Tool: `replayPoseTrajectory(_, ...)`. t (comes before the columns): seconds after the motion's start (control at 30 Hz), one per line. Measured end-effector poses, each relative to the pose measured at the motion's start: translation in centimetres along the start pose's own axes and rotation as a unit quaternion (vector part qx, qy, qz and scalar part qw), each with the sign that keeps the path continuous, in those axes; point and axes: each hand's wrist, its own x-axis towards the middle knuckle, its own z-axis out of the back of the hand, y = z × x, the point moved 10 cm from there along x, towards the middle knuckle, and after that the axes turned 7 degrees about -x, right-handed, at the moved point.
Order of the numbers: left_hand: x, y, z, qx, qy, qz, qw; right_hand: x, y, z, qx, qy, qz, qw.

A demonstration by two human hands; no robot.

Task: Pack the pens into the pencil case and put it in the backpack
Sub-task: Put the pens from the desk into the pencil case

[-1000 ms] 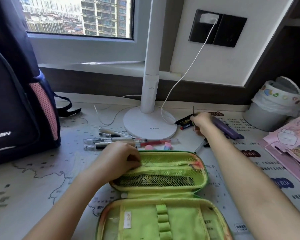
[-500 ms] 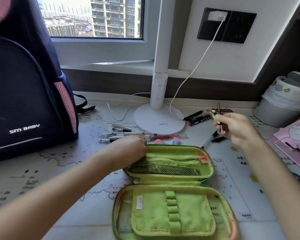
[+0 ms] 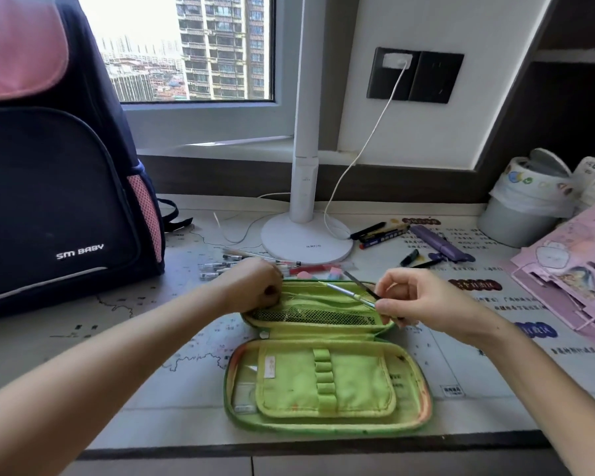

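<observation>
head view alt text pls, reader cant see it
A person's right hand pinches two thin pens over an open green pencil case, while the left hand grips the edge of its upper pocket. A dark backpack stands at the left, and loose pens lie by a white lamp base.

**Where everything sits on the desk**

The pencil case (image 3: 323,383) lies open at the front middle of the desk (image 3: 152,389), one half near the person and the other propped up behind it. The backpack (image 3: 55,201) stands far left. The lamp base (image 3: 306,242) is behind the case, with loose pens (image 3: 220,267) in between, partly hidden by the left hand (image 3: 251,286) gripping the far half's left end. The right hand (image 3: 423,300) holds two pens (image 3: 347,292) over its right end. More pens (image 3: 382,231) lie right of the lamp base. A bin (image 3: 519,214) sits back right, with what looks like a stack of folders (image 3: 571,266) just in front.
</observation>
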Motion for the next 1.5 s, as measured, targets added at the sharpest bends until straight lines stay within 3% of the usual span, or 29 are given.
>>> replayPoseTrajectory(0.2,-0.9,2.5,2.2,-0.181,-0.107,0.094,0.973,0.8,0.8,-0.7,-0.096,-0.018,0.034,0.995)
replayPoseTrajectory(0.33,-1.6,2.8,1.6,-0.268,-0.142,0.119,0.945,2.6,1.9,-1.9,-0.224,-0.060,0.072,0.970)
replayPoseTrajectory(0.43,-2.2,2.2,2.1,-0.256,-0.217,0.106,0.936,4.3,3.1,-3.1,-0.357,-0.115,0.111,0.920)
replayPoseTrajectory(0.53,-2.9,1.8,2.7,-0.250,-0.282,0.087,0.922,4.8,4.4,-3.8,-0.531,-0.206,0.137,0.811)
replayPoseTrajectory(0.6,-3.3,2.0,2.7,-0.256,-0.301,0.085,0.915,4.7,4.6,-4.3,-0.591,-0.229,0.118,0.764)
replayPoseTrajectory(0.9,-3.2,0.8,2.9,-0.237,-0.300,0.023,0.924,5.2,5.1,-3.5,-0.667,-0.299,0.049,0.681)
replayPoseTrajectory(1.17,-2.8,1.8,1.9,-0.266,-0.283,0.069,0.919,5.8,5.3,-5.7,-0.637,-0.211,0.158,0.724)
replayPoseTrajectory(1.23,-2.8,1.8,1.6,-0.247,-0.283,0.083,0.923,5.9,4.8,-5.4,-0.613,-0.194,0.141,0.753)
replayPoseTrajectory(1.33,-2.7,0.8,1.7,-0.200,-0.287,0.058,0.935,6.1,3.8,-4.7,-0.604,-0.182,0.113,0.768)
replayPoseTrajectory(1.5,-2.5,-1.7,1.1,-0.133,-0.241,-0.017,0.961,6.4,2.4,-3.9,-0.534,-0.075,0.065,0.840)
